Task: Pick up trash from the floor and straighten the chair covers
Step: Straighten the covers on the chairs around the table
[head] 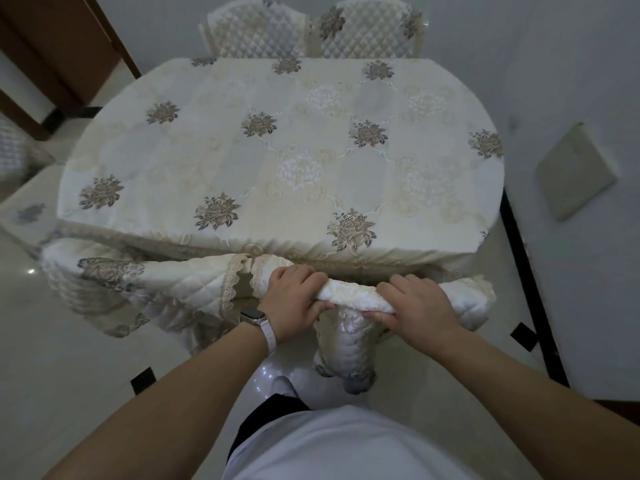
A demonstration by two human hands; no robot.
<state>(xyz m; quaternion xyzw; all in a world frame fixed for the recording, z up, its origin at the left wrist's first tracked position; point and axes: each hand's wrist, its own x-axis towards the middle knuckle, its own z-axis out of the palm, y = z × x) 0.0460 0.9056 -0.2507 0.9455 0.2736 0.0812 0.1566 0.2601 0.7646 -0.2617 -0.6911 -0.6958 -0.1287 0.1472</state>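
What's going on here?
A person stands at the cloth-covered table, working on the chair covers. The left grip, with a watch on its wrist, and the right grip both hold the top edge of the nearest chair's quilted chair cover, which is bunched into a roll between them. The neighbouring cover to the left lies rumpled and is not being touched.

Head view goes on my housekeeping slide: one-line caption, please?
Straightening up: left hand and right hand grip the bunched quilted chair cover beside the floral-clothed dining table.
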